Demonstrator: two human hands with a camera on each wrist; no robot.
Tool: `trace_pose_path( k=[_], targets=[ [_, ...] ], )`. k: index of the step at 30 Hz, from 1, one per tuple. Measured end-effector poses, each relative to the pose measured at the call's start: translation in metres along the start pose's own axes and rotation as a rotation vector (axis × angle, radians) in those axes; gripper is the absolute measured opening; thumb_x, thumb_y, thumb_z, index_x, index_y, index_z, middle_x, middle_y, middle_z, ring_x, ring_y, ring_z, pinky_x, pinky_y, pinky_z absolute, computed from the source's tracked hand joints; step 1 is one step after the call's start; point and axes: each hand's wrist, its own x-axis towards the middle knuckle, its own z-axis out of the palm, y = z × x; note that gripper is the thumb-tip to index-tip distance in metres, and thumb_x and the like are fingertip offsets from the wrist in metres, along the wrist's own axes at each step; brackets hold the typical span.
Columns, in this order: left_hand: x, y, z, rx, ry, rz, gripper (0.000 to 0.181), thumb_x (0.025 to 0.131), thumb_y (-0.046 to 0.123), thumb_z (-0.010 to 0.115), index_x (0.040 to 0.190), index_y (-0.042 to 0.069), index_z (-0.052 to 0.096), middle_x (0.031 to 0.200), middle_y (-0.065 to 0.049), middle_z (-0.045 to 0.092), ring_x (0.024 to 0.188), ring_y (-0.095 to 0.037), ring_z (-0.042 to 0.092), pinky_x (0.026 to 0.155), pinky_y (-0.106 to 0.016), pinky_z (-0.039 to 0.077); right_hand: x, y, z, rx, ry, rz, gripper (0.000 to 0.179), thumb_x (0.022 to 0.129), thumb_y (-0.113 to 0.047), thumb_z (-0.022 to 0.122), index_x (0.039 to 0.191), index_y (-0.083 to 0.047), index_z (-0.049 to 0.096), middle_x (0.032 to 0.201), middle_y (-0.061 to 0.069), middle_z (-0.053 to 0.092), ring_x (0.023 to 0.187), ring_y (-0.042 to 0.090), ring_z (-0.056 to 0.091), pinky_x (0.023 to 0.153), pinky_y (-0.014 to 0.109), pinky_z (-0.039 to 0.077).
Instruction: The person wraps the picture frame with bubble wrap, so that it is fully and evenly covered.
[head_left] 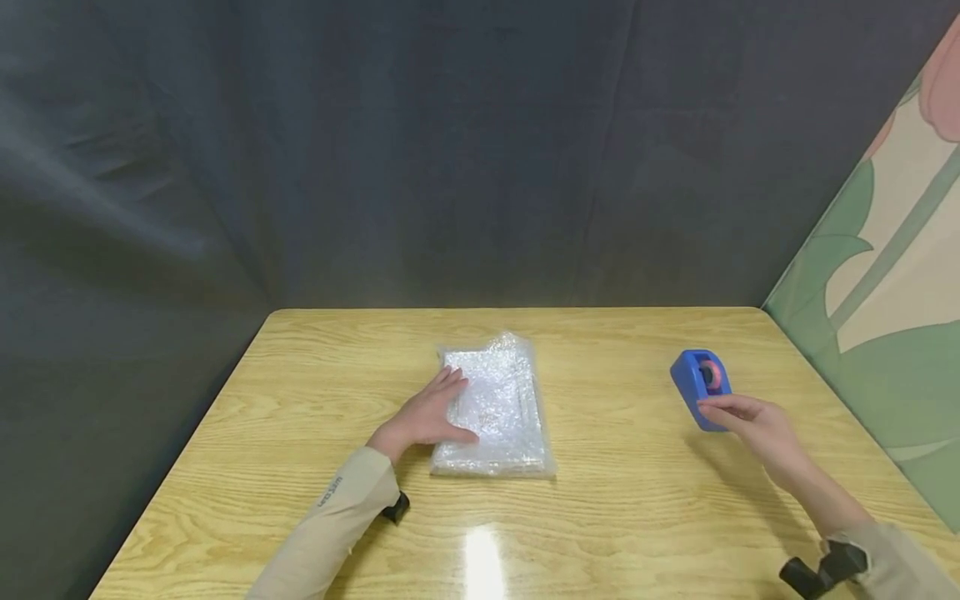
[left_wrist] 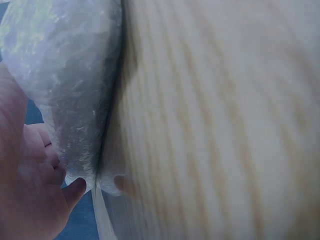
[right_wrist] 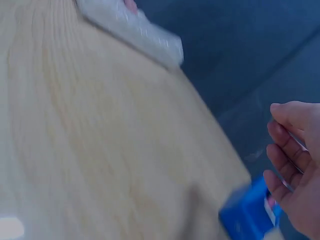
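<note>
A flat package in clear bubble wrap (head_left: 498, 408) lies on the wooden table. My left hand (head_left: 431, 414) rests on its left side with fingers and thumb spread. In the left wrist view the wrap (left_wrist: 80, 65) bulges beside the hand (left_wrist: 35, 185). A blue tape dispenser (head_left: 692, 387) with a pinkish roll core (head_left: 711, 375) stands to the right. My right hand (head_left: 757, 429) hovers at its near end, thumb and fingertips close together. In the right wrist view the fingers (right_wrist: 282, 145) bend loosely above the dispenser (right_wrist: 245, 212); no tape shows between them.
The wooden table (head_left: 615, 517) reaches back to a dark curtain (head_left: 480, 167), which also hangs along the left. A flower-patterned cloth (head_left: 900, 317) borders the right edge. Light glares off the front of the table.
</note>
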Motion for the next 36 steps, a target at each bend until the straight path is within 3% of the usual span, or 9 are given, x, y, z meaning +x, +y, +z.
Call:
trace_pose_path(
  k=[4, 11, 17, 24, 32, 36],
  targets=[
    [0.001, -0.002, 0.0, 0.009, -0.003, 0.0, 0.098, 0.066, 0.051, 0.073, 0.142, 0.009, 0.028, 0.151, -0.006, 0.012, 0.139, -0.021, 0.001, 0.111, -0.042, 0.013, 0.009, -0.025, 0.015, 0.043, -0.069, -0.046, 0.029, 0.089, -0.025, 0.058, 0.106, -0.003, 0.065, 0.095, -0.026, 0.06, 0.09, -0.011, 0.048, 0.074, 0.016, 0.042],
    [0.003, -0.004, 0.003, 0.02, -0.021, -0.009, 0.1, 0.066, 0.054, 0.072, 0.143, 0.01, 0.025, 0.152, -0.004, 0.009, 0.139, -0.02, -0.001, 0.111, -0.04, 0.011, 0.028, -0.055, 0.05, 0.156, -0.136, -0.208, 0.028, 0.088, -0.017, 0.059, 0.105, 0.004, 0.063, 0.098, -0.011, 0.065, 0.091, 0.0, 0.057, 0.077, 0.014, 0.047],
    [0.004, -0.005, 0.003, 0.04, -0.023, -0.016, 0.101, 0.066, 0.055, 0.071, 0.144, 0.011, 0.024, 0.152, -0.002, 0.008, 0.139, -0.017, -0.002, 0.111, -0.038, 0.01, 0.042, -0.072, 0.09, 0.198, -0.166, -0.205, 0.028, 0.086, -0.017, 0.063, 0.105, 0.003, 0.065, 0.1, 0.0, 0.066, 0.09, 0.002, 0.059, 0.077, 0.018, 0.05],
    [0.003, -0.002, 0.0, 0.027, -0.021, -0.006, 0.099, 0.067, 0.052, 0.072, 0.143, 0.01, 0.026, 0.152, -0.005, 0.01, 0.139, -0.02, 0.0, 0.111, -0.042, 0.012, 0.053, -0.097, 0.147, 0.276, -0.157, -0.214, 0.025, 0.083, -0.008, 0.064, 0.102, 0.008, 0.064, 0.105, 0.024, 0.063, 0.082, 0.005, 0.06, 0.072, 0.019, 0.05],
    [0.003, -0.002, 0.001, 0.047, -0.009, -0.011, 0.098, 0.067, 0.052, 0.072, 0.143, 0.009, 0.027, 0.151, -0.004, 0.012, 0.139, -0.019, 0.001, 0.111, -0.041, 0.013, 0.064, -0.121, 0.201, 0.351, -0.079, -0.213, 0.02, 0.081, -0.002, 0.064, 0.099, 0.009, 0.066, 0.101, 0.023, 0.064, 0.083, 0.013, 0.061, 0.07, 0.017, 0.049],
    [0.003, -0.001, 0.001, 0.044, -0.011, -0.017, 0.097, 0.067, 0.051, 0.072, 0.142, 0.009, 0.028, 0.151, -0.004, 0.012, 0.139, -0.019, 0.002, 0.111, -0.041, 0.013, 0.061, -0.137, 0.214, 0.356, -0.034, -0.199, 0.018, 0.08, 0.003, 0.063, 0.096, 0.011, 0.065, 0.096, 0.025, 0.065, 0.081, 0.018, 0.061, 0.068, 0.014, 0.047]
  ],
)
